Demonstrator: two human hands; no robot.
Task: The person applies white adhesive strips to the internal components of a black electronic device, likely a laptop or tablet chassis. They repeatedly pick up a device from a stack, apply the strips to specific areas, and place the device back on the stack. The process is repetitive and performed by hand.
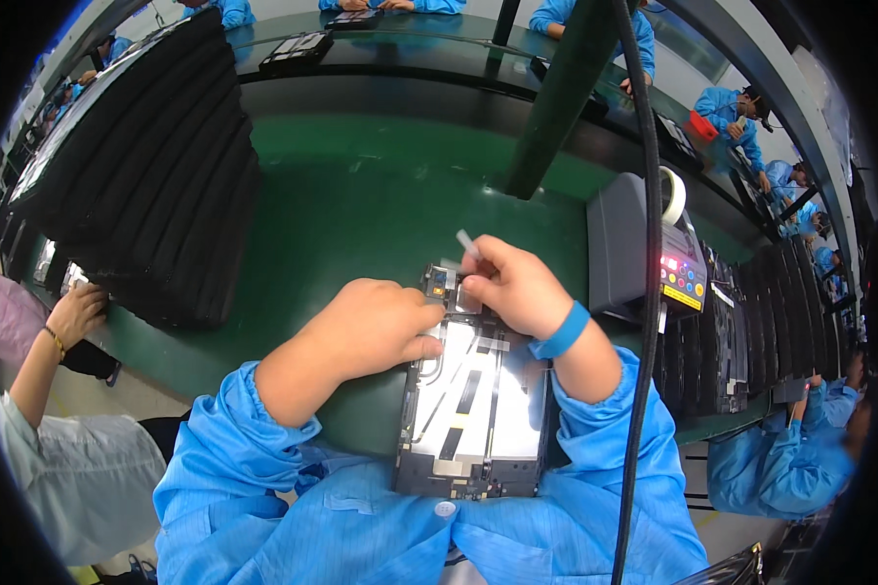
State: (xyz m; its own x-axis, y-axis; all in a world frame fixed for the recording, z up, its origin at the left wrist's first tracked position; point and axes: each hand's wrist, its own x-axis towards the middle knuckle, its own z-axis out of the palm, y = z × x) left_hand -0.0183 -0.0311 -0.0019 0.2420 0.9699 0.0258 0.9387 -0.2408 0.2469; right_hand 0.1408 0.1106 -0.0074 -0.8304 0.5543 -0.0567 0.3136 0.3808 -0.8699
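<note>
The opened tablet point(473, 400) lies flat on the green bench point(361, 205), its long axis running from the person's chest away toward both hands at its far end. The left hand point(366, 327) presses curled on its upper left edge; the right hand point(512, 283) pinches a thin white strip point(466, 243) over the top corner. Open room lies beyond; a grey machine point(619, 244) crowds the right.

A long workbench with a smooth green mat point(361, 195) fills the room's middle. A stack of black ribbed trays point(146, 175) stands at its left. A dark green slanted post point(556, 97) rises behind, and a grey box-shaped device point(619, 244) sits at right.
</note>
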